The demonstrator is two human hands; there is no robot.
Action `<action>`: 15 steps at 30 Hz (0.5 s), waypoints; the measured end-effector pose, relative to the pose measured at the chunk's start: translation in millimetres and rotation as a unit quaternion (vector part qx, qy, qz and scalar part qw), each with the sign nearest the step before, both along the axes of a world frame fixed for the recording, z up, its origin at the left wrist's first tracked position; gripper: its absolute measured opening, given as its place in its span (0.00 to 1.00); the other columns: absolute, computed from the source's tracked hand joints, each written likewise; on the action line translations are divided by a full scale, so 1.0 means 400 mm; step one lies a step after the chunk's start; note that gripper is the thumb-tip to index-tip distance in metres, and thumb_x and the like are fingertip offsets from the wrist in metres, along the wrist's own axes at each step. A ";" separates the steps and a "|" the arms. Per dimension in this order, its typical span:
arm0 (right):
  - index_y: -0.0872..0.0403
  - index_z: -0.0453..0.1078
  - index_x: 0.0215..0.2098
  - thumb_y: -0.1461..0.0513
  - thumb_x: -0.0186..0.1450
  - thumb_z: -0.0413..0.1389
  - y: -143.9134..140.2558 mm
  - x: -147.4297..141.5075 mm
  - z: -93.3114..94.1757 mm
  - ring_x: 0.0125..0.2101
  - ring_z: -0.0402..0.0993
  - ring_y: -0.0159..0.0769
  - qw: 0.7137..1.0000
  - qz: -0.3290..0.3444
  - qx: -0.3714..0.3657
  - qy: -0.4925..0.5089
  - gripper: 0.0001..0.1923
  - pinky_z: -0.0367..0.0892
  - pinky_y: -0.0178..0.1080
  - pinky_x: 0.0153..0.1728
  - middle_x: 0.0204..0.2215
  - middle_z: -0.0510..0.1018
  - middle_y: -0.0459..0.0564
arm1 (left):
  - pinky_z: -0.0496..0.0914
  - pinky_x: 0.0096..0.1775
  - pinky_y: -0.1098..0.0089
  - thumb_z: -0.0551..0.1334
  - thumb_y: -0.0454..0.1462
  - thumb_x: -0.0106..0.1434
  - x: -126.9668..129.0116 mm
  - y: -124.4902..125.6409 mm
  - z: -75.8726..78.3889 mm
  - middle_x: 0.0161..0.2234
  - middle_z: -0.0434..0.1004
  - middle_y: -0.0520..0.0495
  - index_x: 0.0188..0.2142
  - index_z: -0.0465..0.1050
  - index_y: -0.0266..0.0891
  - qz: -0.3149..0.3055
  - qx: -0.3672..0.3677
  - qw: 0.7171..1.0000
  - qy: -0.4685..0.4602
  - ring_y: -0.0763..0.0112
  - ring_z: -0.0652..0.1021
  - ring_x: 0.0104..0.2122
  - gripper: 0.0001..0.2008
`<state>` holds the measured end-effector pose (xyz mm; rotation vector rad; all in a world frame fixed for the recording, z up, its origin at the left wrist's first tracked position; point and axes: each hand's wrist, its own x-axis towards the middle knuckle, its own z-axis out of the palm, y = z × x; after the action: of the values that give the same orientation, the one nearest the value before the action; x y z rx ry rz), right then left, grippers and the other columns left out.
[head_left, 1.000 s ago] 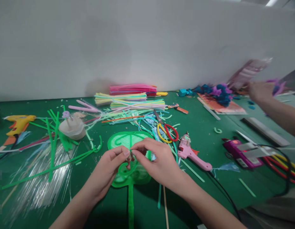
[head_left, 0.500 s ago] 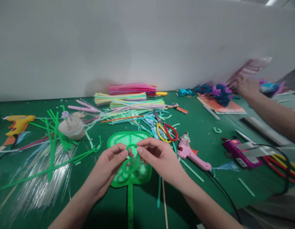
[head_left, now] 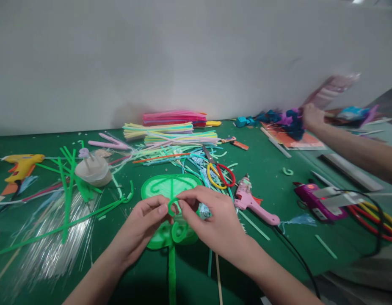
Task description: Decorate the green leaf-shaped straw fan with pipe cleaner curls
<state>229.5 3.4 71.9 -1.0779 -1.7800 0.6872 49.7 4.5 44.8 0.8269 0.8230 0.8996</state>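
Between my two hands is a curled green pipe cleaner (head_left: 179, 232), bent into loops at its ends. My left hand (head_left: 145, 224) pinches it on the left side of the upper loop. From the right, my right hand (head_left: 215, 220) pinches the same loop between thumb and forefinger. Below and behind them lies a green leaf-shaped piece (head_left: 151, 186), edged with pipe cleaner, with a wrapped green stem (head_left: 172, 271) pointing towards me. My hands hide part of its middle and right side.
Scissors (head_left: 219, 171) and a pink glue gun (head_left: 255, 205) lie to the right; a yellow glue gun (head_left: 23, 167) is at far left. Pipe cleaner bundles (head_left: 173, 130) lie near the wall. At right, another person's hand (head_left: 313, 117) reaches towards dark blue and purple pieces.
The curled pipe cleaner has turned in my fingers, its lower curl now further right. My right hand's fingers have shifted on the upper loop. The other person's hand has moved left.
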 end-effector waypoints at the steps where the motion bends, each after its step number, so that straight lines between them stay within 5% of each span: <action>1: 0.53 0.75 0.37 0.67 0.64 0.56 -0.001 -0.001 -0.001 0.28 0.75 0.31 1.000 -0.002 0.009 -0.006 0.06 0.71 0.34 0.31 0.30 0.79 0.47 | 0.64 0.39 0.72 0.67 0.41 0.59 0.001 0.000 0.001 0.30 0.71 0.50 0.30 0.77 0.37 0.001 0.000 1.000 0.001 0.71 0.70 0.32 0.08; 15: 0.53 0.74 0.37 0.67 0.65 0.56 0.001 -0.004 -0.008 0.30 0.75 0.33 0.999 -0.006 0.028 -0.030 0.05 0.70 0.36 0.33 0.29 0.78 0.47 | 0.64 0.35 0.75 0.66 0.39 0.62 0.007 -0.006 0.008 0.33 0.70 0.50 0.35 0.75 0.38 0.003 -0.005 1.000 -0.002 0.75 0.67 0.30 0.06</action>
<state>228.0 3.7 68.8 -1.0810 -1.8322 0.6000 52.5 2.0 47.9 0.8136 0.8270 0.9012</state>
